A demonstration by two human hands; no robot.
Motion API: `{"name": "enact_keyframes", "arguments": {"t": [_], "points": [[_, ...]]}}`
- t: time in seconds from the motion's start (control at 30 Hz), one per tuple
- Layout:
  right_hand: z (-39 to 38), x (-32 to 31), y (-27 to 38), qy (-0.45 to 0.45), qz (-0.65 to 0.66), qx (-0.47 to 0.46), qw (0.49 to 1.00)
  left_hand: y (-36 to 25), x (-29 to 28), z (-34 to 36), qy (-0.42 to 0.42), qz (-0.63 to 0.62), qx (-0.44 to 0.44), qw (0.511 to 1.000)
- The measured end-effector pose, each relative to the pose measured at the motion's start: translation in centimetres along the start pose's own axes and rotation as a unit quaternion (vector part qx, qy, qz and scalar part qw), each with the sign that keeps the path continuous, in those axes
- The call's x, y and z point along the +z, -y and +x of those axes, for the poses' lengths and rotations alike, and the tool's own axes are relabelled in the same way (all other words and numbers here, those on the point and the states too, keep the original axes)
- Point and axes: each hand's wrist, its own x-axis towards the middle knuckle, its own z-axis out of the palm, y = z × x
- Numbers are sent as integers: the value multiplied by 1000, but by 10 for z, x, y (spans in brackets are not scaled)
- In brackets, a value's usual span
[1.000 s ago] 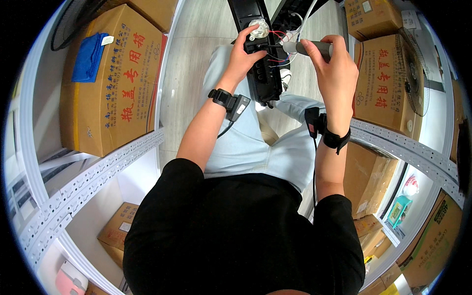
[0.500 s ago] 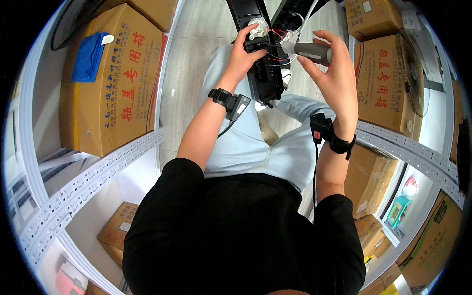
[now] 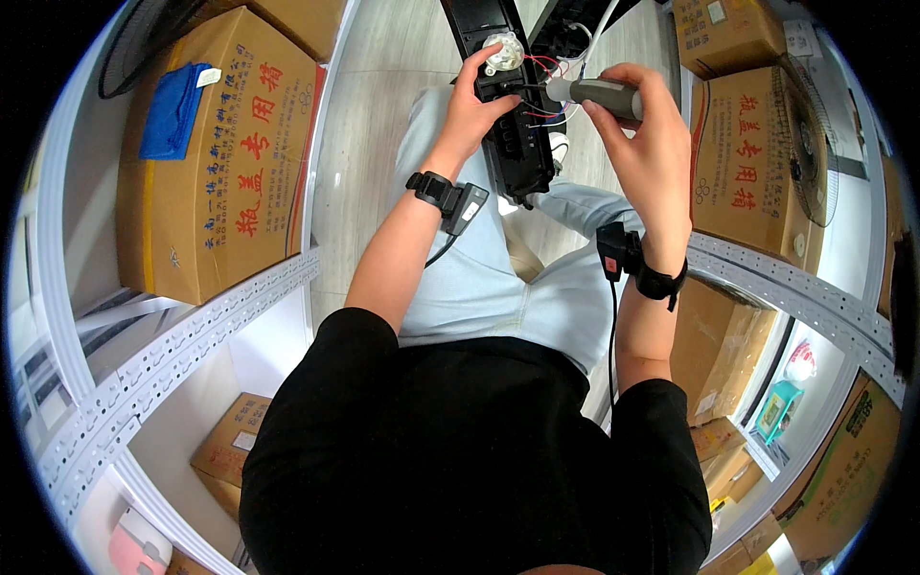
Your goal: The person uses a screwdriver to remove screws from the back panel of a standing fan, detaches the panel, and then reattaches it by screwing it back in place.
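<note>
A long black plastic housing [image 3: 522,158] stands tilted above my knees, at the top of the view. My left hand [image 3: 470,110] grips its left side, index finger at a whitish round part [image 3: 504,55] and thumb pressed on the panel lower down. In my right hand [image 3: 652,139] is a screwdriver [image 3: 606,97] with a dark grey handle. Thumb and fingers are closed around that handle. Its shaft points left at the housing, just above my left thumb; the tip is hard to make out. Thin red and white wires [image 3: 546,117] run out of the housing beside the shaft.
Metal shelving [image 3: 192,335] flanks me on the left, holding a large carton [image 3: 220,153] with a blue cloth [image 3: 175,110]. On the right-hand shelves are more cartons [image 3: 743,153] and a fan [image 3: 810,144]. A white cable [image 3: 602,34] rises behind the screwdriver.
My right hand has shifted slightly left, and its fingers have closed more tightly around the screwdriver handle. The left hand and the housing look the same.
</note>
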Motion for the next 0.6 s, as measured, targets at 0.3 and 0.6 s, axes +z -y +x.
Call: {"name": "enact_keyframes", "arguments": {"t": [0.3, 0.6], "points": [[-3, 4, -2, -19, -73, 54, 996, 3, -2, 0, -4, 1, 6, 1000], [-3, 3, 6, -2, -113, 82, 990, -1, 0, 0, -3, 34, 15, 999]]}}
